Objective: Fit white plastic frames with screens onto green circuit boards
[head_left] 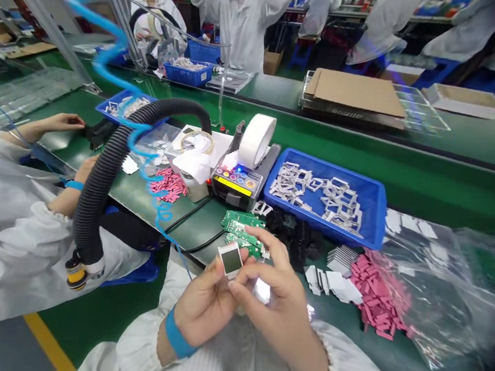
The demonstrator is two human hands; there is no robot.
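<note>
My left hand (205, 298) and my right hand (274, 293) meet close to my chest, both pinched round a small square display module (231, 260) with a white frame and dark screen. The left hand wears a blue wristband (177, 335). Just beyond the hands lie green circuit boards (241, 229) on the green bench. A pile of small black parts (293, 231) sits beside the boards.
A blue tray (373, 221) of white frames stands to the right, with pink pads (377, 294), white squares (336, 284) and plastic bags (448, 280) beyond. A tape dispenser (247, 168), black hose (104, 172) and blue coiled line hang left. A co-worker's arms (46, 131) work at left.
</note>
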